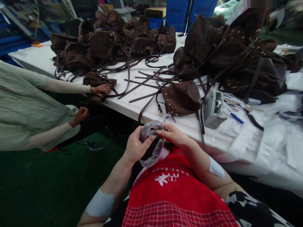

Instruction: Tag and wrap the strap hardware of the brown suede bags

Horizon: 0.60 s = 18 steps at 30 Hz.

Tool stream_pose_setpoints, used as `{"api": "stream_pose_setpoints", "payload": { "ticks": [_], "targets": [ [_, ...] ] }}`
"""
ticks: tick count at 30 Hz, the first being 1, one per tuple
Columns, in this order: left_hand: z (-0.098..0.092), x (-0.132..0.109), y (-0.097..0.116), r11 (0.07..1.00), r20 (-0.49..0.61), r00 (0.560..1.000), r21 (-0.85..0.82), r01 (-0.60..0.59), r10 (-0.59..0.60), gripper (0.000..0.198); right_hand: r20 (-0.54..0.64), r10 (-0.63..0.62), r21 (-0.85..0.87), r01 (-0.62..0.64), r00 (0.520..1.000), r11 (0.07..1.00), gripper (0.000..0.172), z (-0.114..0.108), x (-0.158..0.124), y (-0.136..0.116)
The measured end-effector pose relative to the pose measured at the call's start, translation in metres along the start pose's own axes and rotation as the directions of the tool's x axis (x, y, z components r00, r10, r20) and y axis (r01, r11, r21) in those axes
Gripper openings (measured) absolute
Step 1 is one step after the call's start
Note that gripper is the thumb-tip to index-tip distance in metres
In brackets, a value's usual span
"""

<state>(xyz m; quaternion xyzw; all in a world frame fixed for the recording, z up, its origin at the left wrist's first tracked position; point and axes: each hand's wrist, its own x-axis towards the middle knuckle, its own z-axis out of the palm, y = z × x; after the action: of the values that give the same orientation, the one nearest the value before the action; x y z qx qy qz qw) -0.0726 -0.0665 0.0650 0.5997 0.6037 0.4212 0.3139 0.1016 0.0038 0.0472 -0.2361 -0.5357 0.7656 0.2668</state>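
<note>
My left hand [137,145] is closed round a roll of clear plastic strip [144,132], with the thumb along its near side. The fingers of my right hand [174,135] pinch at the inner edge of the same roll. A loose, crumpled length of the strip [156,153] hangs below my hands against the red apron [170,179]. Just beyond, at the table edge, lies a brown drawstring bag [182,97] with metal eyelets, a strap and a clasp. Whether my right fingertips hold a loose end of the strip is too small to make out.
Brown bags [101,44] are heaped at the back left of the white table [139,108], more bags [236,56] at the right. Loose straps [144,82] lie between. A grey dispenser [214,110] and blue pen [236,118] sit right. A co-worker's hand [101,90] rests on a bag at left.
</note>
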Motion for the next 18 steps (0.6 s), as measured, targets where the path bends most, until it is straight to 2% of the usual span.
{"api": "stream_pose_setpoints", "payload": {
  "ticks": [3, 5, 6, 8, 10, 11, 14, 15, 16, 18],
  "targets": [
    [0.013, -0.004, -0.005, 1.0, -0.115, 0.993, -0.008, -0.012, 0.011, 0.033, -0.018, 0.013, 0.107, -0.011, 1.0, 0.994, 0.038, 0.008, 0.004, 0.008],
    [0.012, -0.004, -0.007, 1.0, -0.095, 0.995, 0.003, 0.001, 0.0, 0.028, -0.027, 0.019, 0.106, -0.016, 0.999, 0.994, 0.038, 0.01, 0.006, 0.012],
    [0.007, -0.002, -0.007, 1.0, -0.041, 0.999, 0.029, 0.001, 0.0, 0.027, -0.041, 0.013, 0.051, -0.011, 0.999, 0.999, 0.037, 0.009, 0.006, 0.013],
    [-0.006, 0.002, -0.005, 0.99, 0.14, 0.99, 0.141, -0.029, 0.009, 0.026, -0.079, -0.01, -0.175, -0.004, 0.997, 0.984, 0.033, 0.004, 0.004, 0.009],
    [-0.021, 0.006, -0.002, 0.952, 0.336, 0.942, 0.292, -0.089, -0.015, 0.024, -0.081, -0.037, -0.448, -0.003, 0.996, 0.894, 0.033, -0.002, 0.0, 0.0],
    [-0.026, 0.008, 0.0, 0.927, 0.418, 0.908, 0.352, -0.126, -0.036, 0.024, -0.046, -0.038, -0.556, 0.007, 0.998, 0.831, 0.032, -0.005, -0.003, -0.004],
    [-0.035, 0.011, 0.004, 0.892, 0.565, 0.824, 0.397, -0.218, -0.05, 0.022, 0.119, 0.007, -0.71, 0.08, 0.993, 0.7, 0.014, -0.008, -0.008, -0.011],
    [-0.035, 0.011, 0.005, 0.896, 0.572, 0.82, 0.381, -0.229, -0.034, 0.022, 0.142, 0.014, -0.714, 0.092, 0.99, 0.694, 0.01, -0.008, -0.009, -0.012],
    [-0.035, 0.012, 0.005, 0.906, 0.55, 0.835, 0.361, -0.221, -0.015, 0.022, 0.136, 0.014, -0.701, 0.087, 0.991, 0.708, 0.009, -0.007, -0.009, -0.011],
    [-0.034, 0.013, 0.004, 0.943, 0.435, 0.9, 0.297, -0.153, 0.008, 0.024, 0.067, -0.004, -0.632, 0.045, 0.998, 0.774, 0.014, -0.007, -0.007, -0.008]
  ]
}}
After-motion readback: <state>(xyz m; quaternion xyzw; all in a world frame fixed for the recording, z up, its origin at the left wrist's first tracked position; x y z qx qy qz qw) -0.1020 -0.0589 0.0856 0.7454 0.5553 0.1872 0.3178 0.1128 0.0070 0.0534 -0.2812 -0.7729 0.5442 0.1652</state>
